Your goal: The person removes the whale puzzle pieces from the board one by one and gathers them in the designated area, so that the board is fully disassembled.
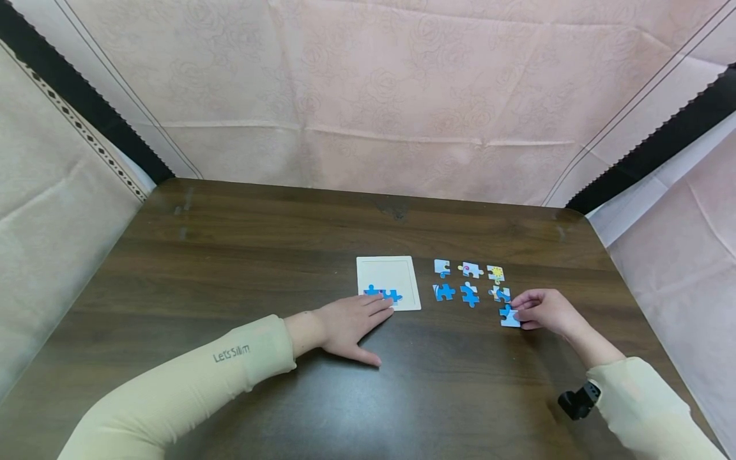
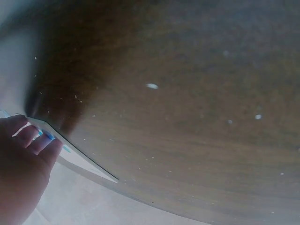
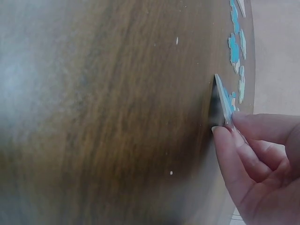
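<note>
My left hand lies spread, its fingertips over the front left edge of a white square puzzle board. Joined blue puzzle pieces sit along the board's front side, partly covered by those fingers. In the left wrist view the fingers reach straight onto the board's edge. Over to the right, my right hand pinches a blue puzzle piece between thumb and fingers. The right wrist view shows this puzzle piece tilted up on edge, a shadow beside it on the table.
Several loose puzzle pieces lie in two rows right of the board, among them a yellow-patterned piece and a blue piece. The brown wooden table ends at a pale cloth backdrop. A black wrist camera sits at the right cuff.
</note>
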A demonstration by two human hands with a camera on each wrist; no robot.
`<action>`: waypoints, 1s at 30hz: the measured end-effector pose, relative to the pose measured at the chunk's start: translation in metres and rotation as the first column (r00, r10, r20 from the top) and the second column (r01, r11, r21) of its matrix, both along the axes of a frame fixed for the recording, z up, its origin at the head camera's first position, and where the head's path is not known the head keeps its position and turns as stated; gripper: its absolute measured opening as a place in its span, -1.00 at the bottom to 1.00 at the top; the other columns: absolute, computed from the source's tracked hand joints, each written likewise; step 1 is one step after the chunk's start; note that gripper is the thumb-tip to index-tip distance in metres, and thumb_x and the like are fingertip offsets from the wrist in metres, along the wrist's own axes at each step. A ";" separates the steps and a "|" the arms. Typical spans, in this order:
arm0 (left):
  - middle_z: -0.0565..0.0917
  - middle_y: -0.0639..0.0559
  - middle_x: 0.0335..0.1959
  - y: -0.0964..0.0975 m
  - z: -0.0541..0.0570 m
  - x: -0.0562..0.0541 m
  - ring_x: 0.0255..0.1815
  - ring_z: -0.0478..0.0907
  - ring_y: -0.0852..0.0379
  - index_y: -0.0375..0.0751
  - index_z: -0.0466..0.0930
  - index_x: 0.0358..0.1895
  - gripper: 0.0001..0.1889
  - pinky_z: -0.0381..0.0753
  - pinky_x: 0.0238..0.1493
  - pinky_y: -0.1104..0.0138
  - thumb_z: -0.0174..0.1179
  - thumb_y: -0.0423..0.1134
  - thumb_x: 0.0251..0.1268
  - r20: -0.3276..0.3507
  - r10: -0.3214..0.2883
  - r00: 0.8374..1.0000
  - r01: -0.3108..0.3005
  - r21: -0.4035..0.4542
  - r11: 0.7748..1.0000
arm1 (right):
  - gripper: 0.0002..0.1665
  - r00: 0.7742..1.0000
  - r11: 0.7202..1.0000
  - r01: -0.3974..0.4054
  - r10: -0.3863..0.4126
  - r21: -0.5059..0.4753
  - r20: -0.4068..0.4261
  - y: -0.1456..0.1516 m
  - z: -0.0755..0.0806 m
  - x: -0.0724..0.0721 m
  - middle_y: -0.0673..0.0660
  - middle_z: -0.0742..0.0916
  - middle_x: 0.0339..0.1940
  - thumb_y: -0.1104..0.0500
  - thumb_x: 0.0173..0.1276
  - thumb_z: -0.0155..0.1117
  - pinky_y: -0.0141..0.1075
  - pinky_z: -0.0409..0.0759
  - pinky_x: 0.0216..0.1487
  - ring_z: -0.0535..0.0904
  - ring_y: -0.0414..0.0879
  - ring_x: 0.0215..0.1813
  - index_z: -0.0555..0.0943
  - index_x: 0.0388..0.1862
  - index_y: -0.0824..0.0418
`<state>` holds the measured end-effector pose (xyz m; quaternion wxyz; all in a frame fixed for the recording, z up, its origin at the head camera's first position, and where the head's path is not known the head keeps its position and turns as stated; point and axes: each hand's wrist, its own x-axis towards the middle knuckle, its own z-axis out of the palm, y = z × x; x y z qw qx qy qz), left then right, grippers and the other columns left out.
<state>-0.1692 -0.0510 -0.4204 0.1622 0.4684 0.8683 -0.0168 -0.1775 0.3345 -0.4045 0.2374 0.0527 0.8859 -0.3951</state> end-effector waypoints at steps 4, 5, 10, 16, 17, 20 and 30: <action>0.02 0.00 0.52 0.000 0.000 0.001 0.54 -0.08 0.05 -0.13 0.01 0.47 -0.06 0.01 0.49 0.26 -0.10 0.43 0.17 -0.008 0.000 1.000 0.000 -0.004 1.000 | -0.68 1.000 1.000 0.006 -0.006 0.029 -0.002 0.000 0.001 0.001 0.15 0.66 -0.32 0.34 0.26 0.22 -0.27 0.68 -0.27 0.59 -0.19 -0.34 0.51 -0.07 0.55; 0.02 0.01 0.52 0.000 0.000 0.001 0.54 -0.09 0.06 -0.12 0.00 0.48 -0.06 0.01 0.49 0.27 -0.10 0.44 0.17 -0.007 0.002 1.000 -0.002 -0.007 1.000 | -0.69 1.000 0.999 0.005 -0.005 0.036 -0.003 0.000 0.001 0.001 0.16 0.66 -0.32 0.34 0.26 0.22 -0.27 0.68 -0.27 0.59 -0.18 -0.34 0.52 -0.07 0.54; 0.01 0.03 0.53 0.000 0.001 0.001 0.54 -0.10 0.07 -0.10 -0.01 0.48 -0.06 0.00 0.49 0.27 -0.11 0.44 0.17 0.001 0.009 1.000 -0.009 -0.013 1.000 | -0.72 0.999 0.996 -0.015 0.018 0.089 -0.029 -0.002 0.001 0.003 0.20 0.66 -0.30 0.34 0.24 0.23 -0.26 0.68 -0.29 0.60 -0.16 -0.34 0.55 -0.11 0.51; 0.00 0.04 0.53 0.001 0.001 0.002 0.54 -0.11 0.07 -0.09 -0.02 0.48 -0.06 0.00 0.49 0.26 -0.11 0.44 0.17 0.013 0.016 1.000 -0.016 -0.015 1.000 | -0.75 0.996 0.987 -0.042 0.053 0.154 -0.069 -0.005 0.003 0.005 0.26 0.67 -0.27 0.32 0.24 0.24 -0.23 0.68 -0.29 0.60 -0.14 -0.33 0.59 -0.14 0.46; -0.01 0.04 0.53 0.001 0.001 0.002 0.55 -0.11 0.08 -0.09 -0.02 0.48 -0.06 0.00 0.49 0.26 -0.11 0.44 0.17 0.015 0.016 1.000 -0.016 -0.016 1.000 | -0.75 0.996 0.986 -0.045 0.057 0.159 -0.071 -0.005 0.003 0.005 0.26 0.68 -0.27 0.32 0.24 0.24 -0.23 0.68 -0.29 0.60 -0.14 -0.33 0.59 -0.14 0.46; -0.02 0.04 0.53 0.001 0.001 0.002 0.55 -0.12 0.08 -0.08 -0.02 0.49 -0.07 0.00 0.49 0.26 -0.11 0.44 0.17 0.021 0.017 1.000 -0.017 -0.018 1.000 | -0.75 0.996 0.985 -0.045 0.058 0.167 -0.074 -0.005 0.004 0.005 0.27 0.68 -0.27 0.30 0.25 0.24 -0.22 0.68 -0.28 0.61 -0.14 -0.33 0.60 -0.14 0.45; -0.03 0.04 0.53 -0.002 0.001 0.001 0.55 -0.13 0.06 -0.08 -0.03 0.49 -0.07 -0.02 0.50 0.24 -0.10 0.43 0.17 0.034 0.026 0.999 -0.026 -0.001 1.000 | -0.63 0.999 0.997 -0.021 0.025 0.081 -0.044 -0.016 0.011 -0.003 0.29 0.70 -0.21 0.21 0.30 0.23 -0.22 0.68 -0.21 0.63 -0.13 -0.30 0.54 -0.04 0.47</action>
